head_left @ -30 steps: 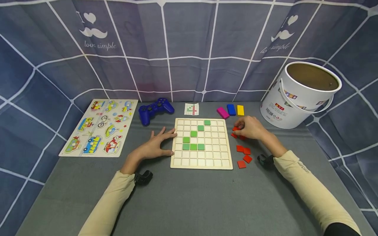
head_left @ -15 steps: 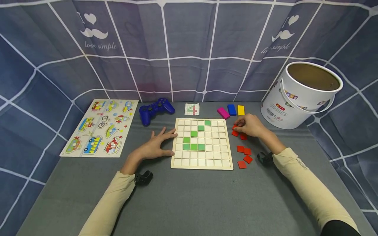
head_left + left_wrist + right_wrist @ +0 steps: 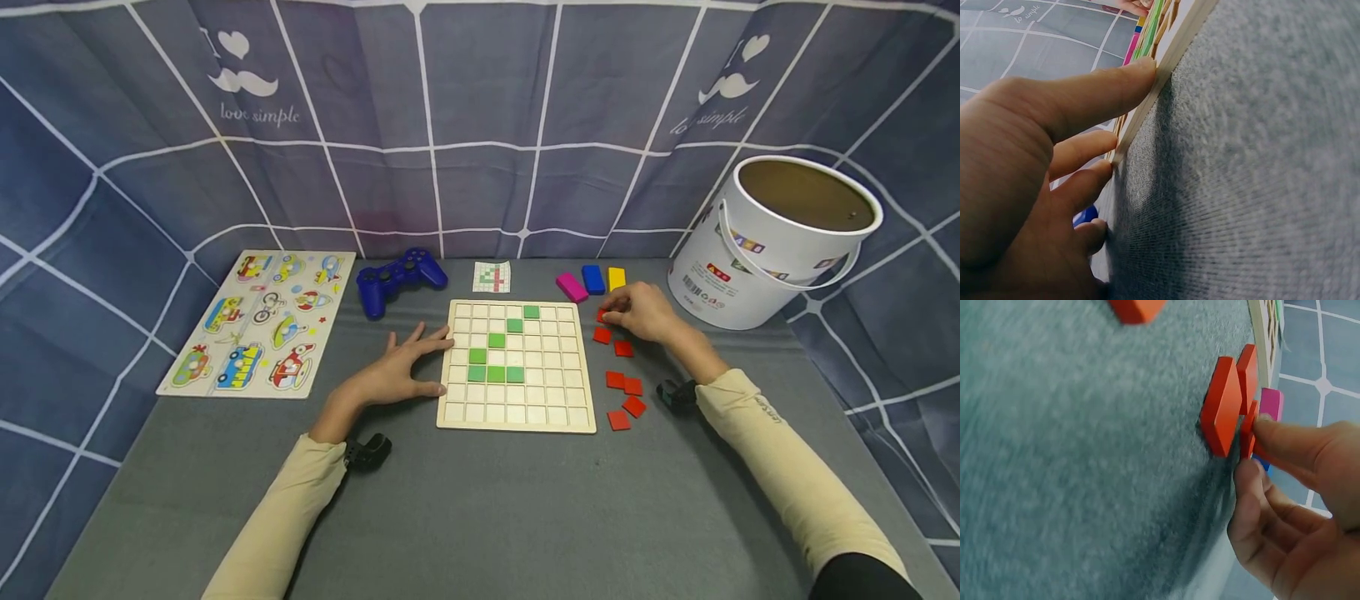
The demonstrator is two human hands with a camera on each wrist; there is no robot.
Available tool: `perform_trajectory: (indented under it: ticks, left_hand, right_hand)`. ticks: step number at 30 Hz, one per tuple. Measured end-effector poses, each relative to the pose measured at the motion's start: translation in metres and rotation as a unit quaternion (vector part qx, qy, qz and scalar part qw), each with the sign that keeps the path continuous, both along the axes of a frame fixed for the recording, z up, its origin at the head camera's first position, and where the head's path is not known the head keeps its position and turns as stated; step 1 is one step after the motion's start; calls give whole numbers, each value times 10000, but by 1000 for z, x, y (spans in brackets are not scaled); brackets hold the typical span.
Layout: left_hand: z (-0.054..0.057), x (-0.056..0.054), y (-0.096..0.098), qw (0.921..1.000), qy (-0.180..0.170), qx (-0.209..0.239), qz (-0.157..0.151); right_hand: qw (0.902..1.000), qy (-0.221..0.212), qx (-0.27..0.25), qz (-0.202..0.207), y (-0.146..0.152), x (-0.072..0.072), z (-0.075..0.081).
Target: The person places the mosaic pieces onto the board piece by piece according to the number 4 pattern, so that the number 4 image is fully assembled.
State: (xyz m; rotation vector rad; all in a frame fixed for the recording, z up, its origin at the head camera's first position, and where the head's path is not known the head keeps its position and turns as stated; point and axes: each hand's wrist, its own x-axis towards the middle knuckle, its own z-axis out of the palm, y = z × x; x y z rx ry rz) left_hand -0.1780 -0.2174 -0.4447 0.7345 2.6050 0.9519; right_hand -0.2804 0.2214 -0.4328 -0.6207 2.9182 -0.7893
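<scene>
A pale wooden grid board [image 3: 517, 422] lies flat on the table, with several green squares set in its cells. My left hand [image 3: 397, 372] rests against the board's left side, fingers spread; in the left wrist view the thumb [image 3: 1100, 90] touches its edge. To the right of the board, my right hand [image 3: 641, 312] pinches a red square tile [image 3: 1247, 431] between thumb and fingertips, low over the table. Two more red tiles lie just nearer, one of them this tile [image 3: 623, 348]. Several others, such as this red tile [image 3: 618, 421], lie loosely grouped below them.
Behind the board lies a small printed grid card [image 3: 492, 277]. Pink [image 3: 572, 287], blue [image 3: 593, 279] and yellow blocks [image 3: 617, 277] stand behind the right hand. A white bucket [image 3: 720, 275] is at back right, a blue game controller [image 3: 401, 279] and picture board [image 3: 258, 323] at left.
My right hand has moved slightly away from me, uncovering two red tiles that it partly hid. The left hand stays at the board's edge. The head view has shifted a little.
</scene>
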Motion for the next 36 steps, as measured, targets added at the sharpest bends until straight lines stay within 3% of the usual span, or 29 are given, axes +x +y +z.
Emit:
perform_trajectory:
  ticks: [7,13,18,23,29,36]
  left_hand:
    - [3,1,-2,10000,0,-7,29]
    - [4,1,-3,10000,40,14,13]
    - [4,2,-3,10000,39,65,9]
    - [5,2,-4,10000,53,78,27]
    - [4,2,-4,10000,55,56,9]
    - [3,2,-2,10000,-25,30,-27]
  right_hand:
    - [9987,68,482,138,0,3,6]
    - [9988,135,438,148,-4,4,8]
    - [9997,93,100,179,-22,10,17]
    - [9983,84,-176,546,-53,16,22]
    - [9927,371,-186,1130,-83,14,17]
    - [9892,444,-56,1394,-103,13,14]
